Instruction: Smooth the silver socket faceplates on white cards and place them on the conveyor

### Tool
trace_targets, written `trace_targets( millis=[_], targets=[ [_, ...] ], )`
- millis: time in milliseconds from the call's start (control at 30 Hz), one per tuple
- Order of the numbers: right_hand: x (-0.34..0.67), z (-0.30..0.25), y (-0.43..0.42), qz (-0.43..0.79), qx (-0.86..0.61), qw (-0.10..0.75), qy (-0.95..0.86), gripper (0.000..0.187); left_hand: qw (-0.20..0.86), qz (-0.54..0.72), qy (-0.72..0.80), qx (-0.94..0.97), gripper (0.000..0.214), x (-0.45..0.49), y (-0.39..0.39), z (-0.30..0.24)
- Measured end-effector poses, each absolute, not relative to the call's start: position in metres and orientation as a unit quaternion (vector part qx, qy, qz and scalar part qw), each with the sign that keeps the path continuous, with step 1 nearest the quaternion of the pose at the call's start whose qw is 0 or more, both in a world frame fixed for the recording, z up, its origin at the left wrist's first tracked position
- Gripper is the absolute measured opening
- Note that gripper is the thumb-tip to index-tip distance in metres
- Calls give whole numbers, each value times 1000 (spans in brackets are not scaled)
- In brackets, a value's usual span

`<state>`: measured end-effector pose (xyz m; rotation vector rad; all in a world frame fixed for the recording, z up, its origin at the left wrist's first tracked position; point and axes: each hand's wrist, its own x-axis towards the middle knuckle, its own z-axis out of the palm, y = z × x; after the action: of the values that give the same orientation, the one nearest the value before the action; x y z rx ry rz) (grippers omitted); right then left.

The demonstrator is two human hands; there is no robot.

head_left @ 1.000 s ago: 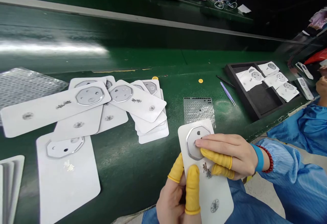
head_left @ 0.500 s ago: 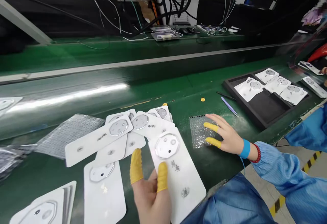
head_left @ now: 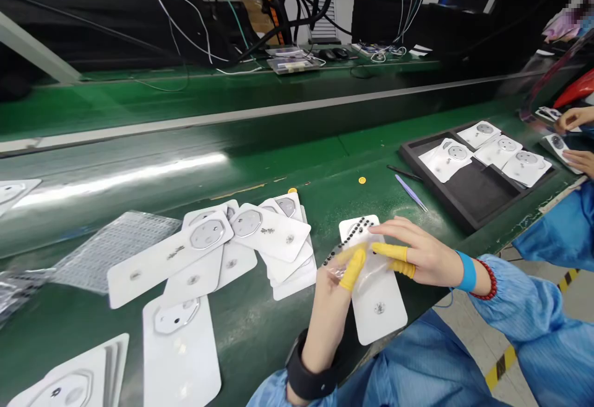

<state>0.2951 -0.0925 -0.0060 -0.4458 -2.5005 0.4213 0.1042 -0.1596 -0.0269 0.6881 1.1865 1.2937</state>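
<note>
A clear plastic sheet [head_left: 343,257] with a row of small black dots along its edge is bent up between my two hands. My left hand [head_left: 338,280], with yellow finger cots and a black wristband, pinches its left side. My right hand [head_left: 413,251], also in yellow finger cots, grips the right side with its fingertips. Under the sheet a white panel [head_left: 381,317] lies on the green bench near the front edge; its upper part is partly covered by the sheet and fingers. Left of my hands several similar white panels [head_left: 171,257] overlap in a loose pile.
Purple tweezers [head_left: 411,193] and a dark thin tool [head_left: 403,172] lie before a black foam tray [head_left: 480,200] with several white panels. A bumpy clear sheet [head_left: 118,246] is at left. A yellow finger cot [head_left: 362,180] lies behind. Another person's hands [head_left: 578,141] work at far right.
My left hand has moved right from the panels to the plastic sheet. The sheet is lifted off the bench, and a white panel now lies beneath it, farther right than before.
</note>
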Motion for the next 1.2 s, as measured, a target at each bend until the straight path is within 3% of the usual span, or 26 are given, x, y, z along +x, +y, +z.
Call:
trace_targets(
  millis=[100,233,367,633,867,1067,1200],
  targets=[
    [292,-4,-92,238,-181,251,-921,48,614,550,485,291,25,109,-157,-28],
    [280,-9,-91,291,-211,335,-871,19,627,559,472,267,24,112,-159,-36],
    [271,-17,-94,212,-243,359,-875,10,633,578,462,226,21,116,-158,-38],
    [273,-25,-100,85,-224,364,-900,12,631,609,461,134,22,120,-160,-29],
    [270,-31,-104,-8,-177,370,-912,26,618,621,473,91,11,121,-158,-26],
    [274,-40,-95,-13,-121,342,-932,27,620,610,483,100,15,123,-157,-35],
    [279,-51,-85,33,-167,282,-944,17,636,573,494,152,23,117,-153,-37]
  ],
)
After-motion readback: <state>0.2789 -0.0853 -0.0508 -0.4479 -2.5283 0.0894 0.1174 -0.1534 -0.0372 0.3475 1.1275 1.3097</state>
